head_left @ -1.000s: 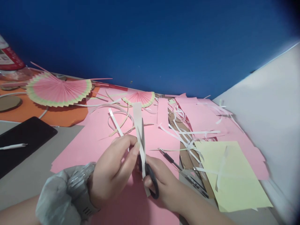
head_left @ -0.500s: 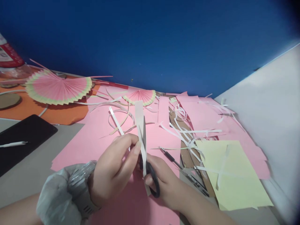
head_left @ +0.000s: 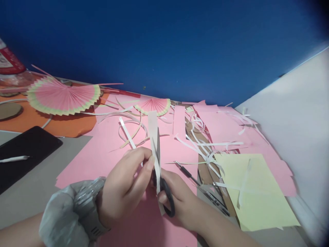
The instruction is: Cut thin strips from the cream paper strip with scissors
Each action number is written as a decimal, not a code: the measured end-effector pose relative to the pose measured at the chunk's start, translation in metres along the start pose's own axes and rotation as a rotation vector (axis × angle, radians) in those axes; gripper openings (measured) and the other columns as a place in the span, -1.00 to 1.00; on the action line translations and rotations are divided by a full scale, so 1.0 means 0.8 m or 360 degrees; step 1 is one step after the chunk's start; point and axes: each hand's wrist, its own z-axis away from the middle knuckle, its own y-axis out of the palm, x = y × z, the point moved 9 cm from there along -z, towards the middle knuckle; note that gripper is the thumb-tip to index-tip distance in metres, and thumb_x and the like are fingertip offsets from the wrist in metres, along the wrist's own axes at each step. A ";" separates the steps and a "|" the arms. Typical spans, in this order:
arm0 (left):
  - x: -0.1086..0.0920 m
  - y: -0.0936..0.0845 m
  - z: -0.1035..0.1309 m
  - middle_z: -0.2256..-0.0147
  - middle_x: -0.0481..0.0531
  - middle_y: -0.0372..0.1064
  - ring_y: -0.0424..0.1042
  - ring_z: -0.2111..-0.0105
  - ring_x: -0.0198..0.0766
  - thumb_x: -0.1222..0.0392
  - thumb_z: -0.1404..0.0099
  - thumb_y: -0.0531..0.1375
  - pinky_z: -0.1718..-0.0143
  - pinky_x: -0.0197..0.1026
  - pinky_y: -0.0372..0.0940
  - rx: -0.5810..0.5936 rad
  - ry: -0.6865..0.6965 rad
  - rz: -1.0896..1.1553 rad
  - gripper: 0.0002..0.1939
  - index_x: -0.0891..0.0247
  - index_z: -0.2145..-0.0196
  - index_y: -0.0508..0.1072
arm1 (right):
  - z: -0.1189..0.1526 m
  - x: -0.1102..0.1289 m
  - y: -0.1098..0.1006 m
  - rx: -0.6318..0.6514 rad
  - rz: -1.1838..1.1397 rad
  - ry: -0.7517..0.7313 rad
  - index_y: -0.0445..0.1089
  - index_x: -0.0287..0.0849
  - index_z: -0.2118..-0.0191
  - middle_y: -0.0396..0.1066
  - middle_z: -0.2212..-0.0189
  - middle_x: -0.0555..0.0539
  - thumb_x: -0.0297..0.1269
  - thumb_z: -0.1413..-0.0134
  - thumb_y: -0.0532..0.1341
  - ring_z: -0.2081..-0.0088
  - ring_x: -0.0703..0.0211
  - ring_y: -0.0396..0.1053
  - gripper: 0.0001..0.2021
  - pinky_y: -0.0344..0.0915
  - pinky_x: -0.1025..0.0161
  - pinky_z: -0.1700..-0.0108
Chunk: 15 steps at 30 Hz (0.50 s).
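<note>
My left hand (head_left: 131, 175) pinches a pale paper strip (head_left: 152, 127) that stands up from between thumb and fingers. Black-handled scissors (head_left: 168, 197) are held in my right hand (head_left: 177, 195), with their blades pointing away from me along the strip. The blades are slightly apart, and the strip passes between them. Part of the strip hangs down over the scissor handles. Both hands are close together above a large pink sheet (head_left: 87, 161). A narrow white strip (head_left: 127, 132) sticks out behind my left hand.
Pleated pink and yellow paper fans (head_left: 64, 97) (head_left: 154, 105) lie at the back. On the left is a black phone-like slab (head_left: 28, 151). Pens (head_left: 189, 173), tangled white strips (head_left: 203, 147) and a yellow sheet (head_left: 257, 192) lie right. A blue wall (head_left: 164, 44) rises behind.
</note>
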 end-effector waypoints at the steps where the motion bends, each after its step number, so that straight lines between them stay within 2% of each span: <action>1: 0.000 0.000 0.001 0.51 -0.07 0.22 0.24 0.45 -0.30 0.17 -0.35 -0.12 0.33 -0.22 0.17 0.0002 -0.0001 -0.0004 -0.75 0.21 0.46 0.19 | 0.000 0.000 -0.001 -0.0009 0.0014 -0.0004 0.15 -0.17 0.32 0.18 0.52 0.03 0.18 -0.11 -0.07 0.47 0.22 0.15 -0.55 0.09 0.30 0.40; 15: -0.003 -0.001 0.002 0.51 -0.07 0.19 0.21 0.46 -0.31 0.23 -0.34 -0.10 0.38 -0.24 0.15 -0.0005 0.0074 -0.0056 -0.78 0.22 0.46 0.19 | -0.002 0.002 -0.002 -0.0020 0.0111 -0.0011 0.18 -0.18 0.30 0.12 0.47 0.03 0.26 -0.05 -0.09 0.46 0.23 0.06 -0.48 0.06 0.30 0.41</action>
